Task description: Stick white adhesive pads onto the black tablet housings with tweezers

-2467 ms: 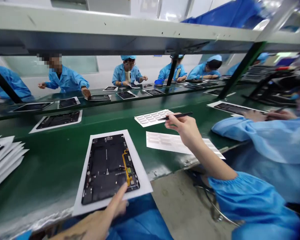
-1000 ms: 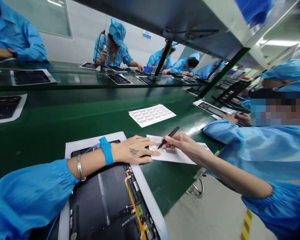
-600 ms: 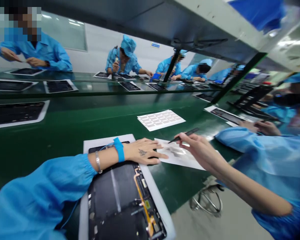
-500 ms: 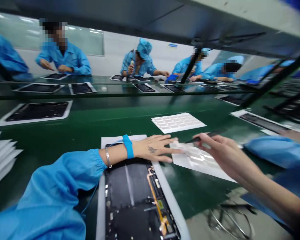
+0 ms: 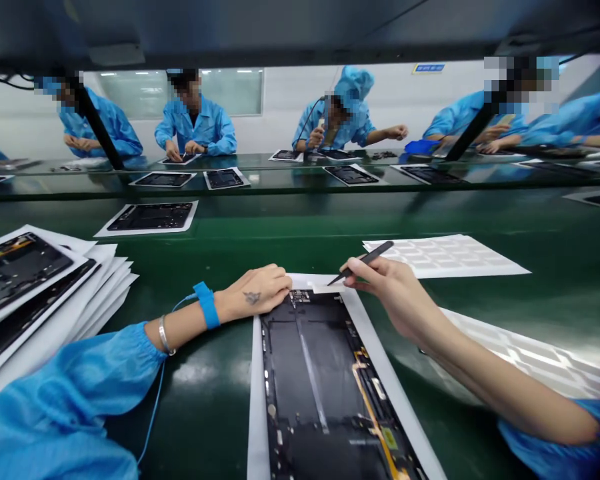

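A black tablet housing (image 5: 325, 360) lies on a white sheet (image 5: 397, 383) in front of me. It carries an orange flex cable (image 5: 367, 393) along its right side. My left hand (image 5: 257, 290) rests at the housing's top left corner with its fingers curled down; what they hold, if anything, is hidden. In my right hand (image 5: 380, 283) is a pair of black tweezers (image 5: 367, 257), tips pointing down-left. A small whitish strip (image 5: 329, 289) lies at the tweezer tips, over the housing's top edge, with my right fingers at its right end.
Sheets of pale labels lie behind (image 5: 460, 257) and under my right arm (image 5: 540, 360). Housings on white sheets (image 5: 55, 300) are stacked at left. A blue wrist-strap cord (image 5: 155, 407) hangs from my left wrist. Across the green line (image 5: 260, 220), several co-workers (image 5: 195, 127) sit beneath an overhead shelf.
My right hand has moved left from the label sheet to the housing's top edge, bringing a strip. My left hand has left the label sheet and curled its fingers. The view has turned left.
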